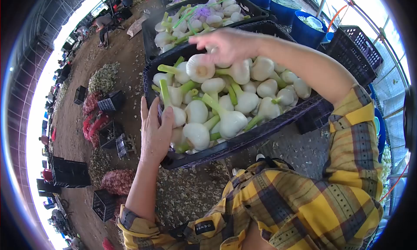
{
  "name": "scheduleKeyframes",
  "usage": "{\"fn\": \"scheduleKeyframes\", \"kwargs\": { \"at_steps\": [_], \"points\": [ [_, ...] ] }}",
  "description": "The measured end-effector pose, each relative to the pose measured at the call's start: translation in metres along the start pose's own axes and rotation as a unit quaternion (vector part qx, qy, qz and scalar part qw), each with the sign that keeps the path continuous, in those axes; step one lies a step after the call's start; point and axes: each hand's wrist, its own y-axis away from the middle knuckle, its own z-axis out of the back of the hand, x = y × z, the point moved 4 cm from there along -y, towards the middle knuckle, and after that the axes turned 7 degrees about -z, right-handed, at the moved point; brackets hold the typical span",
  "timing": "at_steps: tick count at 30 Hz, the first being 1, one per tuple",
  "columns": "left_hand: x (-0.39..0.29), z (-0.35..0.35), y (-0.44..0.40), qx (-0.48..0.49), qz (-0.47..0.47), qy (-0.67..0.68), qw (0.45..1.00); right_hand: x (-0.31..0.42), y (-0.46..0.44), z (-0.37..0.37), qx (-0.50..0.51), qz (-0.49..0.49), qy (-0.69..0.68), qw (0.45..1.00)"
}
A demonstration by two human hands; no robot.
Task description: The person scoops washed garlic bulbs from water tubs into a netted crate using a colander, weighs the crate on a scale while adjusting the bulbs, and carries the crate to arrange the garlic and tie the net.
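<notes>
A black plastic crate [243, 146] full of white garlic bulbs [232, 123] with short green stems sits in front of me. My left hand [156, 130] lies against its left rim, fingers stretched out and thumb beside a bulb. Over the far part of the crate reaches my right hand [228, 46], slightly blurred, its fingers extended to the left and apart. Just below those fingers is a bulb [200, 68] with its root end facing me; whether the thumb touches it I cannot tell.
Behind stands a second crate [150, 37] of garlic with a purple net on top. Blue buckets [304, 31] and a black crate [354, 46] are at the right. Red net sacks [118, 182] and black crates [69, 172] stand on the dirt floor at left, people farther off.
</notes>
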Motion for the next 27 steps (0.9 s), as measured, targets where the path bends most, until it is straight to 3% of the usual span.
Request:
{"fn": "scheduleKeyframes", "kwargs": {
  "at_steps": [2, 5, 6, 9, 15, 17, 19, 21, 23, 24, 25, 27],
  "points": [
    [0.007, 0.001, 0.004, 0.003, 0.011, -0.006, 1.0, -0.011, 0.0, 0.022, -0.05, 0.0, -0.032, 0.998],
    [0.009, 0.008, 0.008, 0.004, 0.024, -0.027, 0.999, -0.004, 0.009, 0.014, 0.069, -0.019, 0.126, 0.989],
    [0.009, 0.012, 0.01, 0.009, 0.027, -0.041, 0.999, 0.002, 0.008, -0.002, 0.08, 0.049, 0.199, 0.975],
    [0.022, 0.022, 0.017, 0.004, 0.038, -0.034, 0.999, 0.031, 0.002, -0.026, 0.064, 0.014, 0.309, 0.949],
    [0.039, 0.032, 0.024, 0.011, 0.045, -0.044, 0.998, 0.065, 0.002, 0.031, 0.01, 0.022, 0.281, 0.96],
    [0.043, 0.036, 0.027, 0.008, 0.038, -0.039, 0.998, 0.065, 0.009, 0.072, 0.051, -0.049, 0.213, 0.975],
    [0.043, 0.037, 0.026, 0.01, 0.048, -0.05, 0.998, 0.04, 0.015, 0.095, -0.002, 0.027, 0.196, 0.98],
    [0.047, 0.039, 0.028, 0.011, 0.059, -0.052, 0.997, 0.04, 0.042, 0.113, 0.058, -0.062, 0.205, 0.975],
    [0.048, 0.042, 0.029, 0.016, 0.051, -0.053, 0.997, -0.011, 0.04, 0.088, -0.045, 0.008, 0.254, 0.966],
    [0.049, 0.045, 0.029, 0.018, 0.048, -0.063, 0.997, -0.015, 0.041, 0.08, -0.015, -0.046, 0.229, 0.972],
    [0.048, 0.044, 0.028, 0.019, 0.047, -0.074, 0.996, -0.028, 0.039, 0.07, -0.003, -0.038, 0.209, 0.977],
    [0.05, 0.045, 0.03, 0.016, 0.052, -0.064, 0.996, -0.045, 0.038, 0.045, -0.038, 0.087, 0.232, 0.968]
  ]
}}
